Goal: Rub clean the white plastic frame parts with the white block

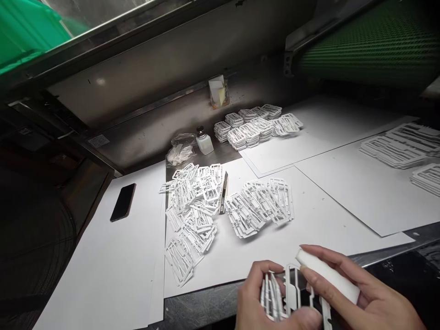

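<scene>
Risk nr. 1 sits nearest: left hand (271, 302) is curled around a small stack of white plastic frames (275, 295), thumb under, fingers over the top edge, at the bottom of the view and over the dark bench (199, 307) edge. The frames stand loose side by side, so I judge that a weaker squeeze could let one slide out and fall off the bench, not on the paper.

Right hand (360, 298) is just beside it, touching the same stack; the fingers are pressed on a white block (328, 274), maybe a foam or eraser piece, which lies across the top frame. The frames look thin w/ narrow bars, so too much pressure from the block could bend or snap a bar, in my opinion.

Ahead of both hands, on white paper sheets (309, 229), lie two loose piles of frames (220, 201). A black pen-like tool (223, 191) lies between them, partly tucked in; a sleeve reaching over could drag parts, mix the piles or hook the tool.

Further left of the left hand, a black phone (123, 202) lies alone on paper.

Farther still, a small bottle (204, 141) and a crumpled plastic bag (180, 151) stand near the wall; the bottle could tip if knocked. Behind them, neat stacks (256, 124) etc. lean a bit and could slide.
</scene>
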### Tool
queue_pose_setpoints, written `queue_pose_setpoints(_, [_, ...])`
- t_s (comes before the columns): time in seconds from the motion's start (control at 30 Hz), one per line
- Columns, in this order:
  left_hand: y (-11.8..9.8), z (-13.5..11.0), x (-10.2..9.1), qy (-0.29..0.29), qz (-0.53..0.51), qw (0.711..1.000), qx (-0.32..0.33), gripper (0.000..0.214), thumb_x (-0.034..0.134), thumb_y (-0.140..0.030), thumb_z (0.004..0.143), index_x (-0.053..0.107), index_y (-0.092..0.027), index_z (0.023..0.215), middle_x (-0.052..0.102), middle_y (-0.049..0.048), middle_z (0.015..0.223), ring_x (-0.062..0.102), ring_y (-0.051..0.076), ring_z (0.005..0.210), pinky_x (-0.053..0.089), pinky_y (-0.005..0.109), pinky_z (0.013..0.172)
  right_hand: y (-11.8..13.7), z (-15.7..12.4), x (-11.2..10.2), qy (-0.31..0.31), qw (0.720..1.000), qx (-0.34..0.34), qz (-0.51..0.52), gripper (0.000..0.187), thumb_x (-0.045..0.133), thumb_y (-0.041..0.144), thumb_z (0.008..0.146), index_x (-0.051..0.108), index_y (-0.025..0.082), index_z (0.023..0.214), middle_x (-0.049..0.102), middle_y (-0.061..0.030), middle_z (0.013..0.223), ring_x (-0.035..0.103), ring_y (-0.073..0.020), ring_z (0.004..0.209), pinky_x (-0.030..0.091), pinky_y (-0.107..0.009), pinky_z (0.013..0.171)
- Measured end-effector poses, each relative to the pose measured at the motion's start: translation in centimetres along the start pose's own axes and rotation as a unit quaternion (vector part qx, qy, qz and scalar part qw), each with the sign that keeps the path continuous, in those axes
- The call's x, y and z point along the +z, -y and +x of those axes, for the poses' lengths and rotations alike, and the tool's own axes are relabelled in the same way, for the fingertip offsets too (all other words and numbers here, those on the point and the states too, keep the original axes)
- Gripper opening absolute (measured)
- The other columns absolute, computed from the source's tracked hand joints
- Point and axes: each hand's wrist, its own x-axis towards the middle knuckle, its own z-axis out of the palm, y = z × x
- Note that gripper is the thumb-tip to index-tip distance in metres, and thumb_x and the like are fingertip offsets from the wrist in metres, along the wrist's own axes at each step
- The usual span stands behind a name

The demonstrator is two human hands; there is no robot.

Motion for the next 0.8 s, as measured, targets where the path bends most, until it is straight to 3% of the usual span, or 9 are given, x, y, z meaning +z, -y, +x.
queue_pose_setpoints(0.1, [-0.3, 0.2, -0.1, 0.000, 0.027, 1.000, -0.014, 0.050, 0.088, -0.047, 0.069, 0.068, -0.016, 0.103, 0.064, -0.0016, 0.075, 0.053, 0.011, 0.060, 0.039, 0.026, 0.065, 0.0, 0.5, -0.5, 0.065, 0.989, 0.076, 0.107, 0.066, 0.079, 0.074, 0.077, 0.070, 0.031, 0.126, 0.075, -0.0030, 0.090, 0.073, -0.0262, 0.074, 0.063, -0.026, 0.062])
queue_pose_setpoints(0.2, [-0.2, 0.3, -0.6, 0.046, 0.022, 0.997, -0.063, 0.053, 0.084, -0.051, 0.071, 0.065, -0.014, 0.104, 0.064, -0.0008, 0.063, 0.057, 0.013, 0.057, 0.040, 0.027, 0.064, 0.9, 0.7, -0.5, 0.126, 0.965, 0.139, 0.185, 0.075, 0.083, 0.075, 0.071, 0.069, 0.026, 0.125, 0.064, -0.0005, 0.063, 0.061, -0.0212, 0.051, 0.057, -0.026, 0.049])
queue_pose_setpoints(0.33, [0.5, 0.1, -1.1, 0.046, 0.027, 0.995, -0.082, 0.062, 0.091, -0.055, 0.062, 0.063, -0.017, 0.103, 0.065, -0.0017, 0.062, 0.057, 0.014, 0.058, 0.044, 0.028, 0.067, 1.8, 0.4, 0.0, 0.169, 0.930, 0.190, 0.265, 0.078, 0.085, 0.073, 0.074, 0.061, 0.028, 0.133, 0.064, -0.0001, 0.069, 0.063, -0.0218, 0.057, 0.058, -0.028, 0.052])
queue_pose_setpoints(0.47, [1.3, 0.2, -1.1, 0.052, -0.019, 0.992, -0.114, 0.055, 0.092, -0.042, 0.059, 0.060, -0.020, 0.097, 0.071, 0.0020, 0.067, 0.061, 0.016, 0.061, 0.043, 0.028, 0.066, 1.8, 0.2, 0.3, 0.191, 0.922, 0.200, 0.271, 0.083, 0.083, 0.077, 0.074, 0.057, 0.027, 0.134, 0.066, -0.0028, 0.075, 0.066, -0.0258, 0.063, 0.061, -0.034, 0.057])
queue_pose_setpoints(0.57, [1.4, 0.4, -0.9, 0.045, -0.040, 0.991, -0.123, 0.050, 0.087, -0.034, 0.059, 0.056, -0.021, 0.095, 0.073, 0.0041, 0.067, 0.060, 0.016, 0.057, 0.041, 0.026, 0.061, 1.2, 0.6, -0.1, 0.160, 0.936, 0.195, 0.244, 0.086, 0.079, 0.081, 0.074, 0.061, 0.023, 0.134, 0.066, -0.0046, 0.073, 0.067, -0.0267, 0.064, 0.060, -0.030, 0.052])
queue_pose_setpoints(0.63, [1.1, 0.5, -0.6, 0.032, -0.041, 0.991, -0.120, 0.048, 0.085, -0.033, 0.057, 0.054, -0.021, 0.093, 0.074, 0.0047, 0.066, 0.059, 0.015, 0.055, 0.040, 0.026, 0.058, 0.8, 0.9, -0.5, 0.101, 0.956, 0.173, 0.216, 0.085, 0.078, 0.082, 0.074, 0.066, 0.023, 0.134, 0.064, -0.0026, 0.068, 0.064, -0.0230, 0.059, 0.057, -0.025, 0.047])
queue_pose_setpoints(0.73, [0.6, 0.4, -0.2, 0.022, -0.031, 0.991, -0.127, 0.045, 0.081, -0.032, 0.057, 0.053, -0.022, 0.090, 0.074, 0.0042, 0.064, 0.057, 0.014, 0.051, 0.038, 0.025, 0.056, 1.0, 1.0, -0.9, -0.021, 0.989, 0.066, 0.132, 0.069, 0.077, 0.076, 0.079, 0.072, 0.027, 0.128, 0.072, -0.0026, 0.081, 0.069, -0.0191, 0.063, 0.059, -0.017, 0.056])
queue_pose_setpoints(0.8, [0.4, 0.2, 0.1, 0.010, -0.021, 0.991, -0.133, 0.046, 0.079, -0.032, 0.056, 0.052, -0.022, 0.092, 0.073, 0.0038, 0.063, 0.057, 0.014, 0.051, 0.039, 0.025, 0.056, 1.4, 0.7, -0.8, -0.051, 0.997, -0.035, 0.048, 0.049, 0.076, 0.067, 0.086, 0.075, 0.031, 0.120, 0.076, -0.0004, 0.090, 0.074, -0.0190, 0.070, 0.060, -0.014, 0.060])
